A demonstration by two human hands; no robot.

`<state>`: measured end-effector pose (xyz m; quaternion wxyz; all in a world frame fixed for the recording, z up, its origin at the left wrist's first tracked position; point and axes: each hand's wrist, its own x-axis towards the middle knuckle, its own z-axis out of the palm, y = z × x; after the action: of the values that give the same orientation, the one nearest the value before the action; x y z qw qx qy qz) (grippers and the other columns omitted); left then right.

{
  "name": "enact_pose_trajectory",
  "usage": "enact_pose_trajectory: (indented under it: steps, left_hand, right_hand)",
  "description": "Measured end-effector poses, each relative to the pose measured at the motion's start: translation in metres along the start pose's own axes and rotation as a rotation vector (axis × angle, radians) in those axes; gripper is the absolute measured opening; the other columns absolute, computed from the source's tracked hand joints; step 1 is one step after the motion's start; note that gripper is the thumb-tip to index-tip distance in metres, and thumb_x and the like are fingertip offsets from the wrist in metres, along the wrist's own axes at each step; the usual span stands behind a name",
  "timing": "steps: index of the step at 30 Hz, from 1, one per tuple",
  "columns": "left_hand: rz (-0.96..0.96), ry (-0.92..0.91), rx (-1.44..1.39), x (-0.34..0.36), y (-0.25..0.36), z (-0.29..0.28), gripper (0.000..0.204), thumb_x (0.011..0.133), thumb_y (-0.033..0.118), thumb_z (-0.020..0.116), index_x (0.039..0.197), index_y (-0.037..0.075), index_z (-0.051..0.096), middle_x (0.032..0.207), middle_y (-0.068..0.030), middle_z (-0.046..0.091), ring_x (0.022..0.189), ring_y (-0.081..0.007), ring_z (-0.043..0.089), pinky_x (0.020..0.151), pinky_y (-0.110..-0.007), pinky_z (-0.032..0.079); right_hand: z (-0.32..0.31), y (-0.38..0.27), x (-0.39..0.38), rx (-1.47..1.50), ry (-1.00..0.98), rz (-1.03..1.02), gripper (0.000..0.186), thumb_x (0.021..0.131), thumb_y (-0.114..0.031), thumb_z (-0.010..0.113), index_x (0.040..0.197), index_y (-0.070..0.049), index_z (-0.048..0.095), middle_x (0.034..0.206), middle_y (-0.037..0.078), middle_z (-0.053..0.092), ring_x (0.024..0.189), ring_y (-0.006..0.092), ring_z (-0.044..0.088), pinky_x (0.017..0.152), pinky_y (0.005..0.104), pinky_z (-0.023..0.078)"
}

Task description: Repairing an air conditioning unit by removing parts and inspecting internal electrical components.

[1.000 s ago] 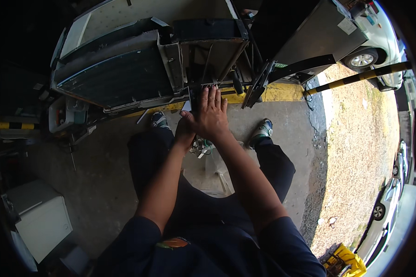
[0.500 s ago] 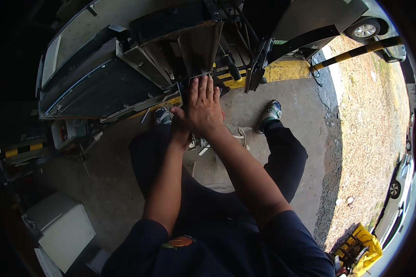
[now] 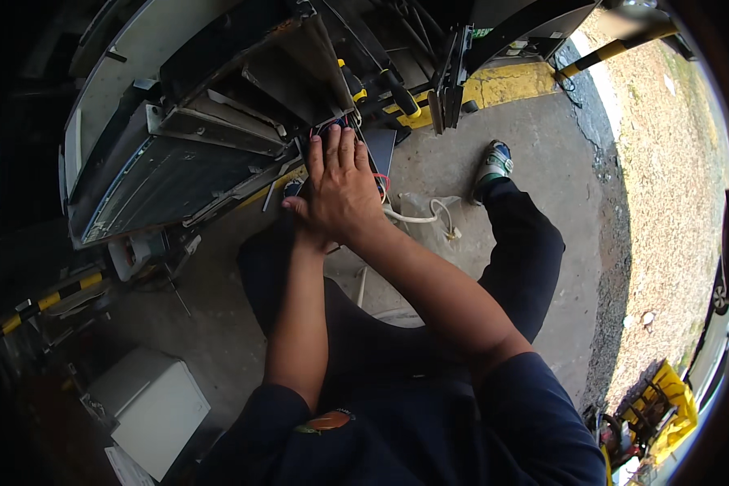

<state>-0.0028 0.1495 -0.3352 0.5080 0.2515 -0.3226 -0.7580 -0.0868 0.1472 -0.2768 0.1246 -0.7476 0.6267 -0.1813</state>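
Note:
My right hand [image 3: 342,193] lies palm down with its fingers stretched out and its thumb out to the left. It covers most of a grey metal piece [image 3: 378,148] between my knees. Red wires [image 3: 383,180] and a white cable [image 3: 413,218] come out beside the hand. My left hand [image 3: 313,236] is below the right one, and only its wrist end shows; its fingers are hidden. A dark metal cabinet frame [image 3: 287,81] stands just beyond my fingertips, where thin coloured wires are partly visible.
Black-and-yellow handled tools [image 3: 400,92] lie beyond my hands, near a yellow floor stripe [image 3: 506,85]. A dark panel [image 3: 186,174] leans at the left. A clear plastic bag [image 3: 429,212] rests on the floor. A white box [image 3: 160,421] stands lower left, a yellow bag [image 3: 674,413] lower right.
The view has shifted, uncovering more of the tools, white cable and grey piece. My right hand stays flat over my left, slightly farther left in the picture.

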Motion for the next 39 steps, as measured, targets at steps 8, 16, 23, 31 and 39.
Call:
enact_pose_trajectory:
  steps: [8, 16, 23, 31, 39]
  left_hand:
    - [0.09, -0.034, 0.005, 0.006, 0.001, -0.007, 0.065, 0.103, 0.039, 0.04, 0.156, 0.012, 0.016, 0.158, -0.0115, 0.029, 0.14, -0.026, 0.038, 0.115, -0.037, 0.032]
    - [-0.102, 0.242, 0.127, 0.007, 0.004, -0.008, 0.047, 0.105, 0.032, 0.039, 0.141, 0.003, 0.05, 0.14, -0.0122, 0.056, 0.124, -0.0247, 0.056, 0.104, -0.034, 0.042]
    - [-0.1, 0.285, 0.1, 0.017, 0.006, -0.014, 0.047, 0.104, 0.034, 0.039, 0.131, 0.001, 0.059, 0.135, -0.0111, 0.059, 0.12, -0.0222, 0.058, 0.1, -0.033, 0.044]
    - [-0.304, 0.414, 0.101, 0.007, 0.014, 0.004, 0.056, 0.101, 0.049, 0.045, 0.126, 0.002, 0.062, 0.128, -0.0122, 0.062, 0.113, -0.021, 0.06, 0.097, -0.032, 0.045]
    - [-0.218, 0.469, 0.231, 0.016, 0.008, -0.032, 0.063, 0.099, 0.058, 0.046, 0.127, 0.004, 0.059, 0.123, -0.0116, 0.065, 0.102, -0.0193, 0.064, 0.087, -0.03, 0.05]
  right_hand:
    - [-0.011, -0.001, 0.009, -0.098, -0.098, 0.04, 0.092, 0.088, -0.069, 0.045, 0.142, 0.006, 0.04, 0.149, 0.034, 0.032, 0.141, 0.0475, 0.029, 0.111, 0.0557, 0.026]
    - [-0.004, 0.03, -0.025, 0.013, 0.015, 0.004, 0.088, 0.089, -0.073, 0.04, 0.147, -0.006, 0.04, 0.152, 0.033, 0.029, 0.139, 0.0495, 0.031, 0.112, 0.0563, 0.025]
    - [-0.007, 0.026, -0.004, -0.022, -0.063, -0.022, 0.088, 0.09, -0.073, 0.039, 0.149, -0.007, 0.039, 0.153, 0.031, 0.028, 0.139, 0.0491, 0.032, 0.112, 0.0579, 0.025]
    - [-0.021, 0.055, -0.025, 0.272, 0.118, 0.084, 0.077, 0.094, -0.059, 0.05, 0.146, -0.003, 0.04, 0.149, 0.032, 0.034, 0.133, 0.0482, 0.039, 0.109, 0.0525, 0.033]
    - [-0.082, 0.133, -0.126, 0.639, 0.02, 0.634, 0.042, 0.101, -0.034, 0.052, 0.089, 0.003, 0.069, 0.075, 0.01, 0.064, 0.063, 0.019, 0.055, 0.062, 0.0305, 0.046]
